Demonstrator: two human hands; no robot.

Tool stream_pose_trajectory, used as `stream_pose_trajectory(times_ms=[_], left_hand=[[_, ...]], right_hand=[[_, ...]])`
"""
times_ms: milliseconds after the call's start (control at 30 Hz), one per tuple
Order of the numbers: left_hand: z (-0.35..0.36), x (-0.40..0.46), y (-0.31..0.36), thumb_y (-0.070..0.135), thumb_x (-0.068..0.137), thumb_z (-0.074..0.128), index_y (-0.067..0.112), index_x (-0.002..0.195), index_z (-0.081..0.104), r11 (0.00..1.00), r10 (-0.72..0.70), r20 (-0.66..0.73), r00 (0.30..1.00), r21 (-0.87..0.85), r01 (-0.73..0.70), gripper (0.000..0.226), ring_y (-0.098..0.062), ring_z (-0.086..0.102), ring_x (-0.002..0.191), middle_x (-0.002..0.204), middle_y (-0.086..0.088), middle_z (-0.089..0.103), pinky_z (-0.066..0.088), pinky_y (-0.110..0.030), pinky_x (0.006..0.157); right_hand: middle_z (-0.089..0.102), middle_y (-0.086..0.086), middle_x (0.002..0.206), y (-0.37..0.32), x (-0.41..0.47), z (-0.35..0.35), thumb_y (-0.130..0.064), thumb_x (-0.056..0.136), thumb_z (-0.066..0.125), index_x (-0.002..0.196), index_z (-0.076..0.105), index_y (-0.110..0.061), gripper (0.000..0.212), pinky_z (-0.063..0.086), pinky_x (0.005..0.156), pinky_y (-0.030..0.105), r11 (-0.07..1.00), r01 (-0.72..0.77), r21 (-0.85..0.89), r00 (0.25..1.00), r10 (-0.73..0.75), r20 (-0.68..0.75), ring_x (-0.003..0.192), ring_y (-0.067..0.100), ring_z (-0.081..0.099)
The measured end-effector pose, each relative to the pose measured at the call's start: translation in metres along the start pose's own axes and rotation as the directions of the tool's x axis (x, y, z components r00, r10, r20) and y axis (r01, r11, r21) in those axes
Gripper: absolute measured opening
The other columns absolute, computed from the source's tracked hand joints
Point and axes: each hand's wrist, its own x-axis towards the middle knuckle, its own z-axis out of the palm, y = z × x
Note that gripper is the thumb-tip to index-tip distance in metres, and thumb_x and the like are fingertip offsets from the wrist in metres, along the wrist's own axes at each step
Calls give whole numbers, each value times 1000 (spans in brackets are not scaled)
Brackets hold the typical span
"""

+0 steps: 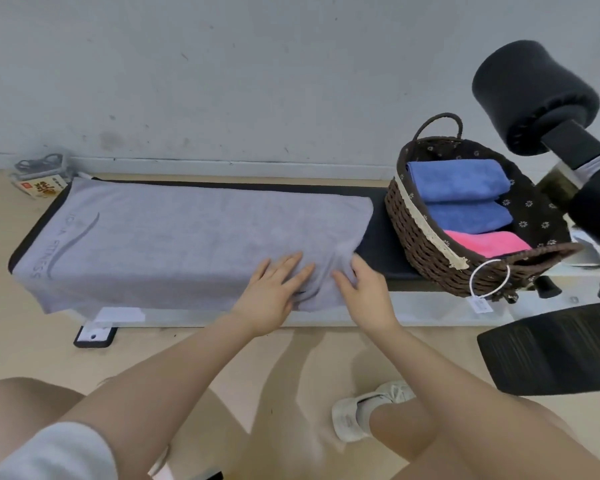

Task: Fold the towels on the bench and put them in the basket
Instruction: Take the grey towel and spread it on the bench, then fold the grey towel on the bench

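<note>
Grey fitness towel lies spread lengthwise over the black bench pad; left hand lies flat on its near right part with fingers straight and spread, right hand beside it with fingers extended and slightly bent over the bunched right corner, gripping nothing that shows. Risk: the near edge overhangs the pad, so a one-sided pull could drag the cloth onto the floor, and the wicker basket, already holding two blue towels and a pink towel, may not take a bulky fold. Surroundings: beige floor, scuffed white wall, black foam roller pad at right.
</note>
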Motion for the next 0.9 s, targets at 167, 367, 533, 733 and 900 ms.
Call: stream_pose_trajectory(times_ms=[167, 367, 533, 733, 900], left_hand=[[-23, -24, -26, 28, 85, 24, 6, 146, 22, 929, -226, -219, 949, -341, 143, 65, -28, 38, 134, 150, -10, 33, 34, -35, 107], [-50, -97, -107, -2, 80, 36, 4, 143, 30, 831, -518, -377, 768, -433, 349, 63, -27, 34, 138, 152, -12, 29, 31, -36, 109], [-43, -162, -162, 3, 91, 42, 8, 140, 33, 586, -803, -338, 491, -596, 549, 51, -21, 21, 140, 156, -8, 15, 33, -27, 98], [-29, -190, -219, 17, 76, 50, 11, 128, 44, 4, -975, 81, 206, -923, 386, 52, -39, 51, 110, 128, -15, 48, 43, -34, 86], [-27, -180, -232, 3, 83, 38, 24, 122, 43, -199, -930, 269, 252, -942, 272, 44, -25, 45, 84, 105, -4, 53, 38, -28, 63]], right_hand=[[48, 3, 73, -83, 13, 36, -10, 87, 44, 85, 48, -11, 4, 37, 62, 31, 982, 188, -9, 980, -188, 60, 68, 16, 40], [60, 6, 120, -160, 29, 130, -6, 88, 46, 121, 61, -14, 37, 32, 89, 15, 942, 336, 15, 918, -331, 217, 112, 18, 52], [37, -3, 67, -210, 30, 221, -1, 84, 43, 59, 33, -38, 45, 29, 62, 23, 913, 408, 20, 870, -396, 294, 61, 12, 33], [46, 11, 101, -206, 21, 285, -9, 95, 41, 121, 61, -21, 35, 44, 81, 32, 858, 464, -220, 791, -289, 539, 87, 27, 51], [42, 6, 70, -203, 28, 291, -2, 83, 43, 76, 55, -13, 17, 23, 49, 32, 761, 544, -353, 765, -278, 580, 68, 26, 40]])
